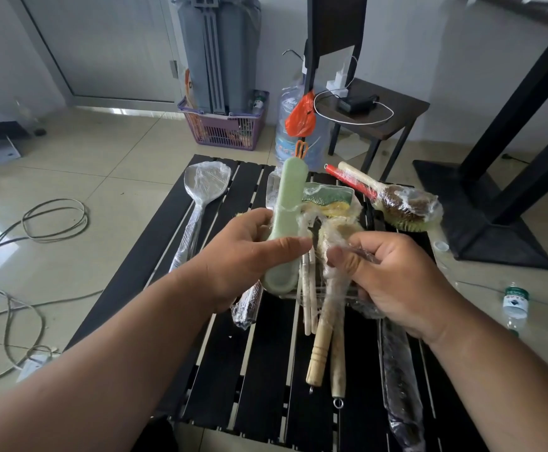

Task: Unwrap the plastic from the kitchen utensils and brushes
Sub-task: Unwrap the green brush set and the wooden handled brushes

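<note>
Film comes off cleanest if the left hand (pixel 249 256), gripping the green brush (pixel 285 223) above the slatted table (pixel 266 370), holds it steady while the right hand (pixel 386 275), pinching a twisted strand of plastic wrap (pixel 311 223), pulls away along the handle rather than sideways, I judge.

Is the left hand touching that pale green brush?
Touching. The head view shows the left hand gripping the green brush, thumb laid across its handle and fingers curled behind it.
</note>
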